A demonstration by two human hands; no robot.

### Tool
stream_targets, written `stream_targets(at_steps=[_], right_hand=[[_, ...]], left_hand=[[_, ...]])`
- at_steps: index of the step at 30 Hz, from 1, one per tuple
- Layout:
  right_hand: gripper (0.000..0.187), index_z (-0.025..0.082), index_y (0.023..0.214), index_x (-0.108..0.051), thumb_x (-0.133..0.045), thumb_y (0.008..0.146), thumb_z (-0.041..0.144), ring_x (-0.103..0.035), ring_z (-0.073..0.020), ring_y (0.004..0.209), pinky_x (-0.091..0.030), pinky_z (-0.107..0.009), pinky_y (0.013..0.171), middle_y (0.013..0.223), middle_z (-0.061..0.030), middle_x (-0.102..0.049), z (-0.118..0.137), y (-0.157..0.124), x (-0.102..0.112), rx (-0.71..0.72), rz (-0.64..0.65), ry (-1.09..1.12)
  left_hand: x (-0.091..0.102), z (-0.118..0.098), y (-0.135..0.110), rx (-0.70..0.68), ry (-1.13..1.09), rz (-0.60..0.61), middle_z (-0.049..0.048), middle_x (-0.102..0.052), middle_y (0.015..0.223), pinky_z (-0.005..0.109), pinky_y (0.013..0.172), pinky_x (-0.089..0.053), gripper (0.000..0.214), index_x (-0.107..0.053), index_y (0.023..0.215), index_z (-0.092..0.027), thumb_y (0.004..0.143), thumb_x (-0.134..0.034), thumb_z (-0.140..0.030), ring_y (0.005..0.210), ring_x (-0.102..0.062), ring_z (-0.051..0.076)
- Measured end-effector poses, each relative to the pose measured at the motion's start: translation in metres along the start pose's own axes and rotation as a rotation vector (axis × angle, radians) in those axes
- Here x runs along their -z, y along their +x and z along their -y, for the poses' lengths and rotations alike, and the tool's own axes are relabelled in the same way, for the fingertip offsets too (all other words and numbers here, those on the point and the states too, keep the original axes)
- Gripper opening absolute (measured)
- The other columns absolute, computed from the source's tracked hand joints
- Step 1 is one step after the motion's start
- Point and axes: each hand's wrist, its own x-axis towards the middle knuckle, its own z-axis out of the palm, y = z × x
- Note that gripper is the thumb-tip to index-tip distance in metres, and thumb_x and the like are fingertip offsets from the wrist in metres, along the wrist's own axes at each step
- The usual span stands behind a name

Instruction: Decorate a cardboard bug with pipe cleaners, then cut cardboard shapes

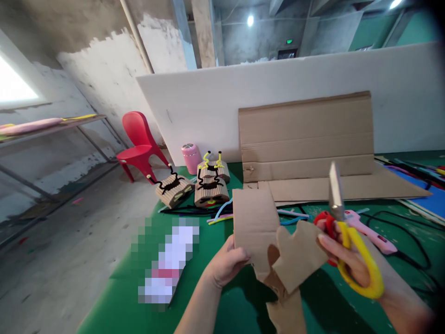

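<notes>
My left hand (225, 264) pinches the lower left edge of a brown cardboard piece (253, 222) held above the green table (118, 306). A cut flap of the same cardboard (295, 257) hangs toward my right hand. My right hand (342, 260) is closed through the handles of yellow and red scissors (351, 241), whose blades point upward and look shut. The fingers of my right hand also touch the flap's right edge.
Three corrugated cardboard bugs with pipe-cleaner legs (208, 185) sit at the table's far left, by a pink cylinder (191, 157). Loose pipe cleaners (222, 213), a pink glue gun (370, 232) with black cable, a folded cardboard sheet (306, 139), a white board (399, 93) and a red chair (141, 144) surround them.
</notes>
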Motion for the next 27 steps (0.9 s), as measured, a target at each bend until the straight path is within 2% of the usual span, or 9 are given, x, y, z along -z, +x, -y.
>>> stream_targets(at_steps=[3, 5, 8, 11, 15, 21, 25, 27], right_hand=[[0.024, 0.019, 0.075, -0.06, -0.065, 0.065, 0.04, -0.053, -0.0138, 0.055, -0.047, -0.022, 0.047, 0.065, 0.0001, -0.055, 0.007, -0.001, -0.009, 0.057, 0.222, -0.06], [0.022, 0.019, 0.076, -0.061, -0.065, 0.066, 0.038, -0.056, -0.0168, 0.064, -0.05, -0.024, 0.056, 0.068, -0.001, -0.056, 0.01, 0.001, -0.013, 0.091, 0.275, -0.095], [0.023, 0.019, 0.078, -0.06, -0.066, 0.065, 0.036, -0.058, -0.019, 0.071, -0.052, -0.027, 0.062, 0.073, -0.0015, -0.059, 0.007, 0.006, -0.019, 0.06, 0.348, -0.114], [0.029, 0.019, 0.087, -0.056, -0.067, 0.066, 0.035, -0.06, -0.0195, 0.077, -0.051, -0.028, 0.069, 0.081, -0.0018, -0.062, -0.001, 0.01, -0.025, 0.007, 0.399, -0.082], [0.043, 0.019, 0.099, -0.054, -0.071, 0.061, 0.03, -0.06, -0.0228, 0.086, -0.049, -0.032, 0.078, 0.09, -0.0043, -0.063, -0.011, 0.012, -0.027, -0.01, 0.317, -0.129], [0.047, 0.022, 0.102, -0.049, -0.069, 0.061, 0.032, -0.065, -0.0221, 0.073, -0.053, -0.032, 0.067, 0.086, -0.0025, -0.064, -0.011, 0.015, -0.027, -0.006, 0.206, -0.121], [0.055, 0.02, 0.098, -0.047, -0.075, 0.053, 0.037, -0.062, -0.0215, 0.073, -0.051, -0.032, 0.068, 0.081, -0.0019, -0.063, -0.012, 0.013, -0.032, 0.063, 0.035, -0.341], [0.06, 0.019, 0.099, -0.046, -0.076, 0.052, 0.041, -0.06, -0.021, 0.072, -0.05, -0.033, 0.069, 0.083, -0.0025, -0.062, -0.018, 0.012, -0.034, 0.067, -0.013, -0.37]], left_hand=[[0.001, -0.001, 0.002, 0.034, 0.039, 0.037, 0.0108, -0.068, 0.091, 0.025, 0.061, -0.042, 0.044, -0.065, 0.098, -0.011, 0.055, -0.067, -0.021, 0.078, -0.061, 0.022], [0.001, -0.001, 0.003, 0.052, 0.048, 0.034, 0.0085, -0.068, 0.085, 0.023, 0.06, -0.042, 0.037, -0.067, 0.092, -0.012, 0.056, -0.068, -0.021, 0.072, -0.061, 0.019], [0.002, 0.0, 0.004, 0.081, 0.05, 0.018, 0.0062, -0.067, 0.075, 0.023, 0.058, -0.043, 0.027, -0.069, 0.082, -0.013, 0.056, -0.069, -0.02, 0.064, -0.06, 0.016], [0.002, 0.002, 0.004, 0.102, 0.054, -0.005, 0.0064, -0.068, 0.076, 0.024, 0.06, -0.044, 0.028, -0.069, 0.083, -0.013, 0.056, -0.068, -0.021, 0.064, -0.06, 0.016], [0.004, 0.004, 0.004, 0.111, 0.054, -0.021, 0.0062, -0.068, 0.075, 0.023, 0.059, -0.044, 0.028, -0.069, 0.085, -0.013, 0.057, -0.066, -0.019, 0.063, -0.06, 0.016], [0.004, 0.007, 0.003, 0.11, 0.054, -0.004, 0.0057, -0.067, 0.076, 0.021, 0.06, -0.042, 0.028, -0.068, 0.085, -0.013, 0.059, -0.061, -0.017, 0.066, -0.059, 0.014], [0.004, 0.008, 0.004, 0.095, 0.054, -0.015, 0.0045, -0.066, 0.074, 0.022, 0.063, -0.042, 0.027, -0.068, 0.085, -0.013, 0.059, -0.061, -0.017, 0.068, -0.058, 0.015], [0.005, 0.009, 0.006, 0.086, 0.057, -0.021, 0.0037, -0.066, 0.073, 0.022, 0.063, -0.041, 0.027, -0.068, 0.084, -0.013, 0.059, -0.06, -0.017, 0.067, -0.057, 0.014]])
